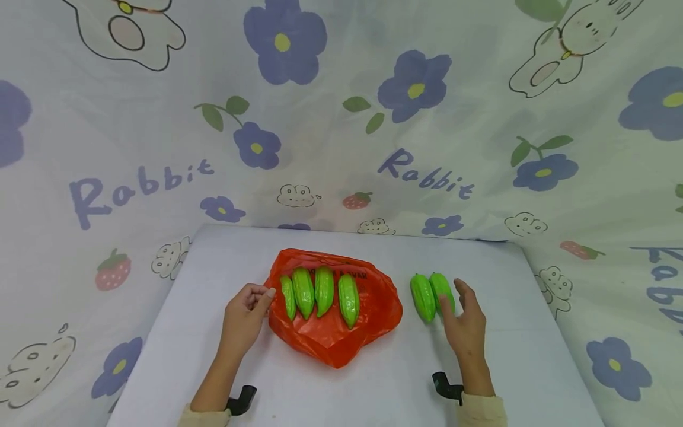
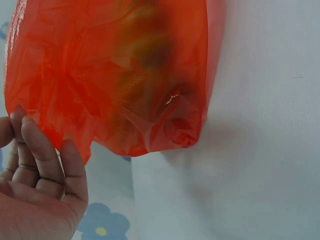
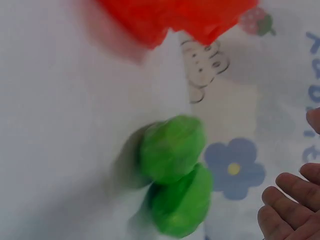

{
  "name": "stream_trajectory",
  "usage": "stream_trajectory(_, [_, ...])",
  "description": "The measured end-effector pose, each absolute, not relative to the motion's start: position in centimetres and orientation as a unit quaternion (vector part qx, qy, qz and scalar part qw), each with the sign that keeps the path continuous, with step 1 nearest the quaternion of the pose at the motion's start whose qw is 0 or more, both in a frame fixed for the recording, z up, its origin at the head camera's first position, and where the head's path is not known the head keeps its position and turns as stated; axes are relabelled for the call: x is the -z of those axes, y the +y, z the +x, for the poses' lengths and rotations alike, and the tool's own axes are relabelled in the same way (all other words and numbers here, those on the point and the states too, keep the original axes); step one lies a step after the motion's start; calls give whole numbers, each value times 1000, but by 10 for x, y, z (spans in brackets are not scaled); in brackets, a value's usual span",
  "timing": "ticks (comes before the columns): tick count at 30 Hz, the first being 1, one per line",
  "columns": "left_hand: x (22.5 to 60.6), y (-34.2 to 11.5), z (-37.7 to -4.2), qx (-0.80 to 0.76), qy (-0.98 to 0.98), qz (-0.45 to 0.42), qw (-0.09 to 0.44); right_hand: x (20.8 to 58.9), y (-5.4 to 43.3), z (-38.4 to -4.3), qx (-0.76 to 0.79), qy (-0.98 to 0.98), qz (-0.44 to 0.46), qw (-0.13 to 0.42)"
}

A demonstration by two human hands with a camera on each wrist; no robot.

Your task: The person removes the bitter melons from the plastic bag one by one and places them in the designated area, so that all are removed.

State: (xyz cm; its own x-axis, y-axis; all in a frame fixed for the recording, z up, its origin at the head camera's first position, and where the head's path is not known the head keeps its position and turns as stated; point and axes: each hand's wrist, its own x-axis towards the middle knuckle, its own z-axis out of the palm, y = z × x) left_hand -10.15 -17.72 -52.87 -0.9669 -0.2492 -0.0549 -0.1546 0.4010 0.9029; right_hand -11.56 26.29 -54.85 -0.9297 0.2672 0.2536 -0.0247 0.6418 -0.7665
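Note:
A red plastic bag (image 1: 333,344) lies on the table with several glossy, ribbed green gourd-like vegetables (image 1: 349,300) side by side on or in it; I cannot tell which. At the bag's left edge my left hand (image 1: 242,320) pinches the plastic between thumb and fingers; the left wrist view shows these fingers (image 2: 42,150) against the red film. Two more green vegetables (image 1: 423,298) lie together right of the bag. Close over the right one is my right hand (image 1: 466,326), thumb and fingers spread apart. In the right wrist view, a gap separates its fingers (image 3: 285,210) from the vegetables (image 3: 172,150).
A white table (image 1: 395,391) carries everything. Behind it and at the sides hangs a pale cloth (image 1: 320,136) printed with flowers, rabbits and lettering. Black wrist mounts (image 1: 447,386) stick out inward at both wrists.

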Motion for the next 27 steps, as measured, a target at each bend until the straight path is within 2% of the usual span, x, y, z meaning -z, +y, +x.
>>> stream_trajectory(9, [525, -176, -101, 547, -828, 118, 41, 509, 236, -110, -421, -885, -19, 196])
stream_trajectory(13, [524, -175, -101, 547, -828, 118, 39, 497, 228, -105, -420, -888, -3, 189])
stream_trajectory(18, [525, -176, -101, 549, -827, 118, 40, 489, 214, -100, -419, -892, 51, 159])
stream_trajectory(27, [526, -178, -103, 538, -834, 115, 40, 491, 184, -102, -397, -905, 137, 72])
